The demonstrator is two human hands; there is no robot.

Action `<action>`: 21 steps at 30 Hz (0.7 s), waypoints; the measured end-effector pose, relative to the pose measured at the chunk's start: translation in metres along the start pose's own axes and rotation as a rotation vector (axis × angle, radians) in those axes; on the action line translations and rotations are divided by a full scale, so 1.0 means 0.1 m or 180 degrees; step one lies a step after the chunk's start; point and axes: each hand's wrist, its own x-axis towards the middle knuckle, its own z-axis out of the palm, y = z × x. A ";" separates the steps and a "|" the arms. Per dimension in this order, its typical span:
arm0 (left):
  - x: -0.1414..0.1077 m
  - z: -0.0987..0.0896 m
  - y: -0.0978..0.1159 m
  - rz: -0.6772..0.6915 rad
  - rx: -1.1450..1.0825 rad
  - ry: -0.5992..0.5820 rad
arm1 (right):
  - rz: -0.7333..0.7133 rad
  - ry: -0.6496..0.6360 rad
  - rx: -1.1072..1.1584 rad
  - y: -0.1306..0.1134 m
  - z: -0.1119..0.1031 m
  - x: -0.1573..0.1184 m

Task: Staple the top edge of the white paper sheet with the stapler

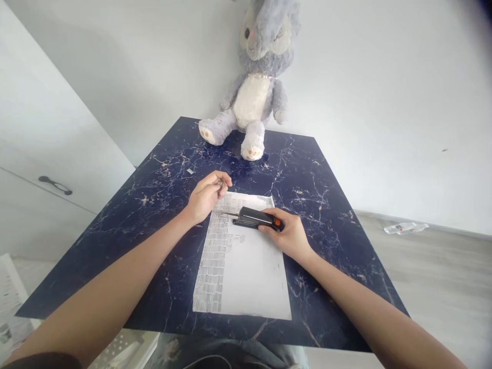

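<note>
My right hand is closed around the rear end of a black stapler with an orange patch. A thin metal part sticks out from the stapler's front, toward the left. Under it, a printed sheet of paper lies flat on the table, dense with text down its left side. Just past the sheet's upper left corner, my left hand is raised with its fingers curled together. Something small and greyish shows between those fingers, too small to name.
The dark blue marbled table holds a small pale strip left of centre. A large grey plush toy sits at the far edge against the wall. To the left stands a white cabinet; clear plastic packaging lies on the floor at right.
</note>
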 end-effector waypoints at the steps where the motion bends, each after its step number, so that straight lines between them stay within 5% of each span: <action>1: -0.02 0.04 0.01 0.0075 0.0078 -0.0050 | -0.0045 -0.0048 -0.0008 -0.01 0.00 0.01; 7: -0.13 0.14 0.08 0.0895 0.1053 -0.0366 | -0.1005 0.0454 -0.0333 -0.10 -0.04 -0.02; 11: -0.25 0.18 0.14 0.1473 0.1869 -0.0775 | -0.1596 0.0411 -0.0606 -0.10 0.01 -0.06; 16: -0.45 0.41 0.23 0.1037 0.2062 -0.1434 | -0.1958 0.0517 -0.0727 -0.11 0.06 -0.10; 21: -0.46 0.51 0.32 0.0719 0.1961 -0.1685 | -0.2337 0.1024 -0.0879 -0.14 0.02 -0.13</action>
